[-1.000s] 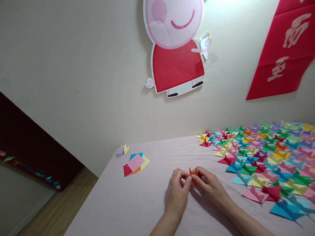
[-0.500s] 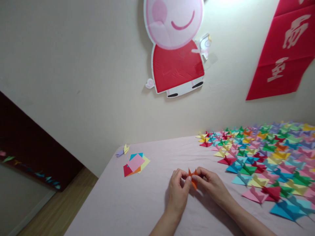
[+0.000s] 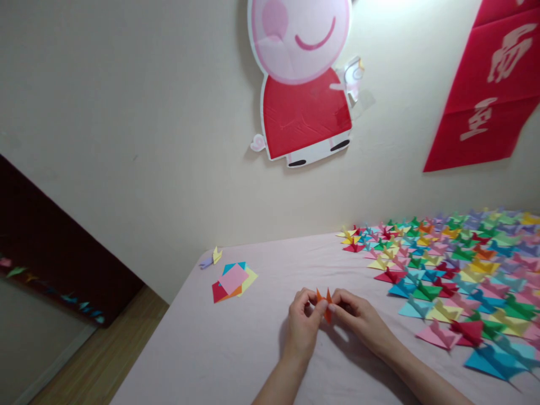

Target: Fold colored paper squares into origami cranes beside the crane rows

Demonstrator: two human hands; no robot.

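An orange folded paper piece [image 3: 328,314] is pinched between both hands above the pale pink cloth. Two narrow points of it stick up between the fingertips and a shorter part hangs below. My left hand [image 3: 304,322] grips it from the left with thumb and forefinger. From the right, my right hand [image 3: 356,315] closes thumb and fingers on the same piece. Fingertips hide its middle folds. Left of the hands lies a loose pile of square paper sheets [image 3: 233,279] in pink, red, orange, yellow and blue.
Rows of colourful folded paper cranes [image 3: 437,337] cover the cloth's right side. One yellow and one purple folded piece [image 3: 216,256] sit at the far left corner. A wall with a cartoon pig cutout [image 3: 307,115] and a red banner [image 3: 476,101] rises behind the cloth-covered surface [image 3: 185,349].
Both hands have shifted slightly left with the orange paper. Its two upper points now stand closer together and more upright.
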